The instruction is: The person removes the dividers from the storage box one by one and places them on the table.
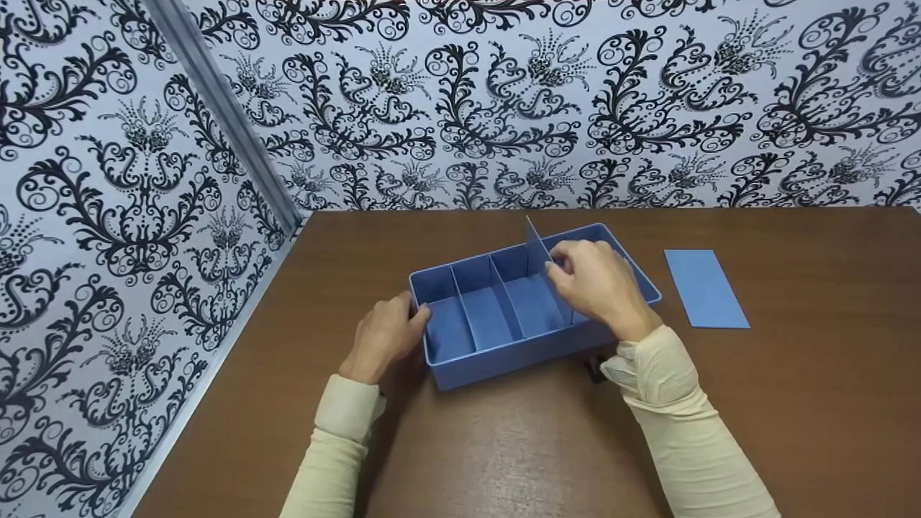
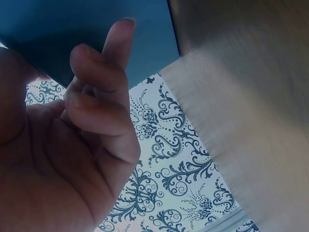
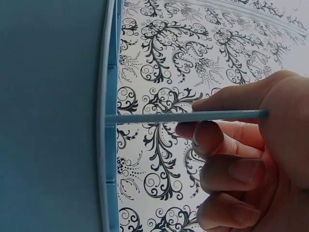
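Note:
A blue plastic box [image 1: 504,352] stands slightly turned on the table, with thin upright dividers [image 1: 464,314] splitting it crosswise. My right hand [image 1: 597,280] reaches over its right half and pinches one blue divider [image 1: 536,243] between thumb and fingers. That divider rises above the box rim; in the right wrist view the divider [image 3: 159,117] appears edge-on, running out from the rim. At the box's left end, my left hand [image 1: 386,332] grips the wall, thumb at the rim. Its curled fingers [image 2: 99,77] are against the outside of the box [image 2: 149,43] in the left wrist view.
A loose flat blue panel [image 1: 706,288] lies on the brown wooden table [image 1: 813,403] to the right of the box. Behind the table and along its left side stand walls [image 1: 504,108] with a black-and-white scroll pattern.

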Demonstrator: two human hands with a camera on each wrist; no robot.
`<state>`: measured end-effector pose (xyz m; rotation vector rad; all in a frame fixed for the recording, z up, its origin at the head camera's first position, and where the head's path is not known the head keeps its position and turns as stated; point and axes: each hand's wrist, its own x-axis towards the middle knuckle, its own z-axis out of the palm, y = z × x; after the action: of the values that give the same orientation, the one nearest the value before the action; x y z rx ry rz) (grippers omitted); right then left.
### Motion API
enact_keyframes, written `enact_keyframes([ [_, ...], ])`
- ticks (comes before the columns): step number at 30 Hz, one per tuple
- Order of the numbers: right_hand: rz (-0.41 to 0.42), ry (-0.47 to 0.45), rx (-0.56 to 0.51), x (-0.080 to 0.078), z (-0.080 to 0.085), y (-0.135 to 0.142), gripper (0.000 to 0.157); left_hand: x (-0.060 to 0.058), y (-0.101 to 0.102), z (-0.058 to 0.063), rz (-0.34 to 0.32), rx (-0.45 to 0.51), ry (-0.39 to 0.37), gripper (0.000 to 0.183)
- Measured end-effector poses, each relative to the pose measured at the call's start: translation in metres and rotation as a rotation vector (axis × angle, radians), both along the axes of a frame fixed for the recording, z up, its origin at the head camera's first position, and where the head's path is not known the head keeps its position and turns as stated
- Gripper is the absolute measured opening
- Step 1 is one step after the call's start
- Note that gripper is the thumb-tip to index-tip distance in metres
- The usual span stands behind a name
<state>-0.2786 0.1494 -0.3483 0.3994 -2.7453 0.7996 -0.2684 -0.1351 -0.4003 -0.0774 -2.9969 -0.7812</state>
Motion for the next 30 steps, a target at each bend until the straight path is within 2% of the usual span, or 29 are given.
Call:
enact_keyframes([
  [12,0.010,-0.013,-0.019,0.0012,0.0031,0.0011,0.026,0.0002,-0.0001,0.0010,0.009,0.006,-0.006,0.025],
  [23,0.000,0.044,-0.029,0.0024,0.0044,0.0015,0.028,0.0000,0.0002,0.0001,0.016,-0.010,-0.031,0.026],
  [30,-0.009,0.042,-0.033,0.0031,0.0047,0.0034,0.028,-0.0002,0.0010,0.0001,0.026,-0.002,-0.043,0.027],
])
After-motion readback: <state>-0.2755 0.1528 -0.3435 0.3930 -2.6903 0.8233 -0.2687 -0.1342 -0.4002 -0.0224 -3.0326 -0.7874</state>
